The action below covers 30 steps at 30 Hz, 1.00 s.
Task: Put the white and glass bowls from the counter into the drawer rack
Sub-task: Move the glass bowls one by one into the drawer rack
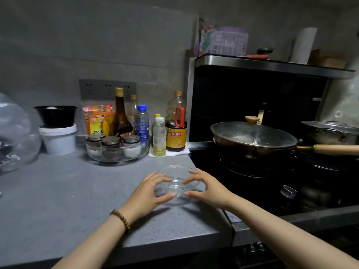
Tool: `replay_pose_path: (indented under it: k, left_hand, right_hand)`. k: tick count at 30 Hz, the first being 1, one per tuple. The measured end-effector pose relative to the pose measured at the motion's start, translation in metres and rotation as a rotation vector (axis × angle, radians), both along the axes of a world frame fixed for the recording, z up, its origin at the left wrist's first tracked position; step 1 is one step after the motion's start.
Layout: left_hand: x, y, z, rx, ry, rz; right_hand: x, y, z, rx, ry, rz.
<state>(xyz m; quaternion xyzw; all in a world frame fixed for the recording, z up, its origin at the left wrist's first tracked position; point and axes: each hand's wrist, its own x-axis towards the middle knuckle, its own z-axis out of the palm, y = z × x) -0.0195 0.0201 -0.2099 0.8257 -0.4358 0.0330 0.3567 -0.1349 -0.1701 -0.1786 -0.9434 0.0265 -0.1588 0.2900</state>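
Early stage. Glass bowl (pixel 179 183) is at the counter's (pixel 77 191) right edge, beside the stove (pixel 252 181). Left hand (pixel 149 193) and right hand (pixel 209 191) cup its sides, fingers curled on the glass; can't tell if it's lifted. Rack and white bowl out of view, so nothing confirmed racked.

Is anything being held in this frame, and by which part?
The glass bowl, cupped by its sides: the left hand on its left side, the right hand on its right. Whether it is off the counter cannot be told.
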Motion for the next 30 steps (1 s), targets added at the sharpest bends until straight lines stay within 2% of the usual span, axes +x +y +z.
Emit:
replay_pose_path:
  k: [3, 10, 14, 18, 21, 25, 30]
  left_hand:
    - [0.003, -0.002, -0.002, -0.038, 0.017, -0.025]
    - [0.003, -0.008, -0.003, -0.057, 0.05, -0.051]
    - [0.001, -0.014, 0.0, -0.15, 0.083, -0.034]
    - [-0.011, -0.026, 0.014, -0.269, 0.125, -0.068]
    - [-0.026, -0.044, 0.026, -0.393, 0.151, -0.119]
    - [-0.055, -0.083, 0.04, -0.543, 0.379, -0.17]
    - [-0.108, -0.151, 0.044, -0.532, 0.642, -0.289]
  right_hand:
    - [0.008, 0.0, -0.005, -0.024, 0.006, 0.014]
    - [0.016, 0.008, -0.004, -0.258, 0.012, 0.032]
    - [0.011, 0.011, 0.004, -0.326, -0.033, 0.067]
    - [-0.003, 0.003, 0.016, -0.143, -0.058, 0.109]
    - [-0.027, -0.01, 0.029, 0.124, -0.092, 0.135]
    - [-0.075, -0.04, 0.046, 0.393, -0.149, 0.12]
    - [-0.147, -0.085, 0.049, 0.607, -0.197, 0.038]
